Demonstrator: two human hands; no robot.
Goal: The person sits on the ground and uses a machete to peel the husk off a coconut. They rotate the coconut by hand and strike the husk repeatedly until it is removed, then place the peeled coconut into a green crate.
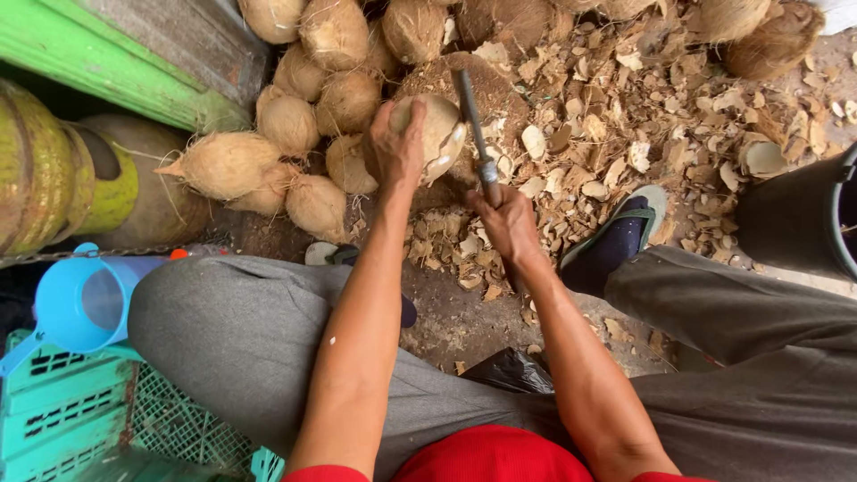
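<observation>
My left hand (395, 147) grips a pale, partly husked coconut (437, 132) and steadies it on a brown wooden block (500, 89). My right hand (507, 220) is closed around the handle of a long dark knife (473, 125). The blade rests against the right side of the coconut, tip pointing away from me. Both forearms reach forward between my knees in grey trousers.
A pile of several husked coconuts (295, 116) lies at the left of the block. Husk chips (625, 107) litter the ground to the right. A black bucket (803, 214) stands at the right edge, a blue jug (85, 299) and green crate (62, 411) at lower left. My sandalled foot (616, 236) rests near the chips.
</observation>
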